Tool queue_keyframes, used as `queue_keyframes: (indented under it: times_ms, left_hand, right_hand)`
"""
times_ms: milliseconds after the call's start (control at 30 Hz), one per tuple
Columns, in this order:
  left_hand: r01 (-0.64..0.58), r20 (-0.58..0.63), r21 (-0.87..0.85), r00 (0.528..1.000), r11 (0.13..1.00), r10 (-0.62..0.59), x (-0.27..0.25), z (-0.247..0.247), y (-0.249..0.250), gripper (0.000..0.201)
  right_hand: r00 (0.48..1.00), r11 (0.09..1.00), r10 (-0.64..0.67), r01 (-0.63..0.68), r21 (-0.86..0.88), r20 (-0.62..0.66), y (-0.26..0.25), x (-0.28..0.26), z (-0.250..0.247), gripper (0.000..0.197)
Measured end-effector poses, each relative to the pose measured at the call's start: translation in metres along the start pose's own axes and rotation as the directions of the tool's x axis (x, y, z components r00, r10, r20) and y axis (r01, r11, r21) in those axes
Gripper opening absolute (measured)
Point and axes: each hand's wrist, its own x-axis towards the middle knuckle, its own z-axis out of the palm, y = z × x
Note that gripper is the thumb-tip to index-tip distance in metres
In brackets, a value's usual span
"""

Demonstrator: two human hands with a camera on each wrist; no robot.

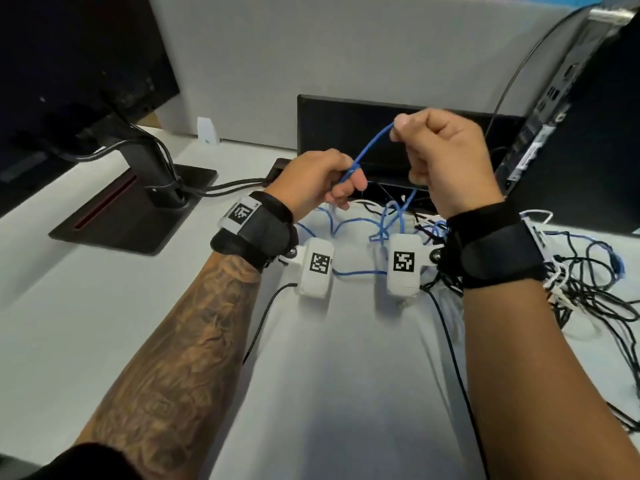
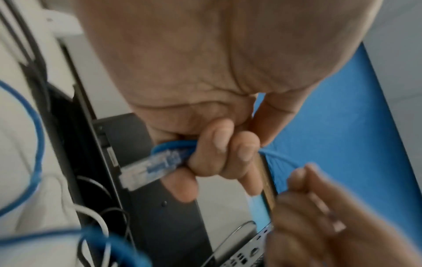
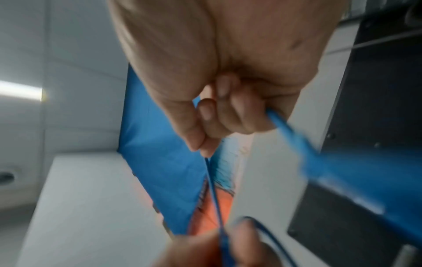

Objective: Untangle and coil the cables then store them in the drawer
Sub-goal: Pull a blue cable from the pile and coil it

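Both hands up w/ 1 blue cable [image 1: 367, 150] strung between them, above desk [image 1: 104, 323].
L hand [image 1: 313, 181]: fingers curled round cable near its clear plug [image 2: 148, 169]. R hand [image 1: 446, 161]: thumb + fingers pinch it. Rest runs to tangled pile [image 1: 588, 282]; 1 monitor stand [image 1: 135, 202] left.
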Motion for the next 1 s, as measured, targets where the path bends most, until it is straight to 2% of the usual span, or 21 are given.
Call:
queue_keyframes:
  times_ms: [100, 167, 233, 333, 433, 500, 600, 667, 733, 800, 900, 1000]
  left_hand:
    - [0.039, 0.148, -0.221, 0.989, 0.975, -0.006, -0.009, -0.001, 0.006, 0.032]
    - [0.042, 0.209, -0.429, 0.976, 0.902, 0.054, -0.012, -0.004, 0.015, 0.026]
    - [0.012, 0.192, -0.582, 0.974, 0.813, 0.123, -0.014, -0.006, 0.023, 0.022]
    - [-0.117, 0.005, -0.684, 0.986, 0.720, 0.165, -0.013, -0.012, 0.031, 0.026]
    - [-0.262, -0.238, -0.680, 0.962, 0.684, 0.132, -0.006, -0.021, 0.035, 0.028]
    - [-0.312, -0.348, -0.617, 0.932, 0.723, 0.106, -0.002, -0.023, 0.036, 0.025]
    - [-0.340, -0.422, -0.334, 0.888, 0.879, 0.183, 0.001, -0.015, 0.038, 0.021]
    - [-0.322, -0.390, -0.070, 0.880, 0.944, 0.271, 0.001, -0.009, 0.034, 0.020]
    - [-0.287, -0.326, 0.218, 0.880, 0.933, 0.346, 0.001, -0.006, 0.024, 0.024]
    - [-0.223, -0.252, 0.361, 0.912, 0.905, 0.325, -0.001, -0.002, 0.015, 0.031]
    - [-0.135, -0.112, 0.185, 0.981, 0.973, 0.158, -0.006, 0.009, 0.017, 0.032]
    - [-0.081, 0.091, -0.106, 0.992, 0.991, 0.090, -0.012, 0.014, 0.029, 0.035]
  right_hand:
    - [0.995, 0.992, -0.025, 0.013, -0.123, -0.098, 0.019, 0.001, 0.000, 0.019]
    - [0.997, 0.986, -0.015, 0.002, -0.169, -0.078, 0.028, -0.001, 0.006, 0.019]
    - [0.999, 0.977, 0.040, -0.041, -0.208, -0.010, 0.031, -0.005, 0.015, 0.022]
    - [0.972, 0.960, 0.123, -0.066, -0.271, 0.198, 0.024, -0.013, 0.027, 0.023]
    - [0.914, 0.909, 0.197, -0.035, -0.416, 0.355, 0.007, -0.021, 0.033, 0.026]
    - [0.912, 0.899, 0.165, 0.017, -0.438, 0.375, -0.007, -0.025, 0.032, 0.025]
    - [0.903, 0.884, 0.117, 0.094, -0.457, 0.413, -0.025, -0.029, 0.028, 0.025]
    - [0.908, 0.887, 0.100, 0.103, -0.450, 0.406, -0.031, -0.031, 0.023, 0.022]
    - [0.931, 0.924, 0.048, 0.097, -0.371, 0.363, -0.035, -0.031, 0.017, 0.019]
    - [0.961, 0.944, -0.042, 0.127, -0.303, 0.273, -0.037, -0.027, 0.007, 0.017]
    - [0.983, 0.935, -0.160, 0.180, -0.307, 0.092, -0.030, -0.016, -0.006, 0.016]
    - [0.980, 0.937, -0.189, 0.161, -0.309, -0.063, -0.013, -0.008, -0.011, 0.013]
